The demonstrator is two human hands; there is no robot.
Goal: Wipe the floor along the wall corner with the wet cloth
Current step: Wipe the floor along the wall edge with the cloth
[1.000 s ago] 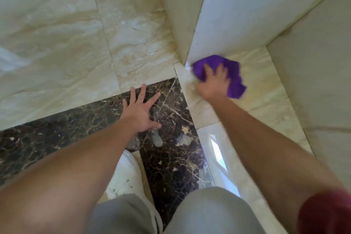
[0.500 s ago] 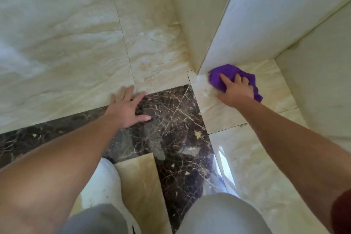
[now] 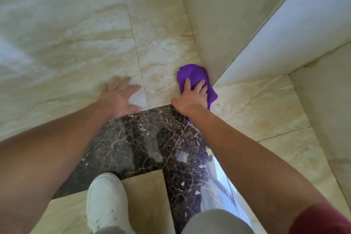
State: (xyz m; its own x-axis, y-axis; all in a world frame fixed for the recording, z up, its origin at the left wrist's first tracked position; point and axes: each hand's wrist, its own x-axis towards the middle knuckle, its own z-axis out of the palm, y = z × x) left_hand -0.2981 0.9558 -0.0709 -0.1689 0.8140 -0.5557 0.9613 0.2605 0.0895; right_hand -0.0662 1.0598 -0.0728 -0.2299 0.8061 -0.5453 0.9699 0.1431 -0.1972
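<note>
A purple wet cloth (image 3: 191, 74) lies flat on the beige marble floor (image 3: 161, 40), pushed against the foot of the projecting wall corner (image 3: 214, 81). My right hand (image 3: 191, 97) presses down on the cloth with fingers spread over it; part of the cloth sticks out under the wrist. My left hand (image 3: 119, 97) hovers flat, fingers apart, just left of the tile joint, above the beige floor beside the dark band, holding nothing.
A dark brown veined marble band (image 3: 144, 142) runs across the floor beneath my arms. The cream wall (image 3: 218, 15) rises right of the cloth, with a recess floor (image 3: 262, 104) beyond. My white shoe (image 3: 106, 201) and grey-trousered knees are at the bottom.
My right hand has slid the cloth leftward around the wall corner, from the recess side to the front face. My left hand has moved forward off the dark band onto the beige tile.
</note>
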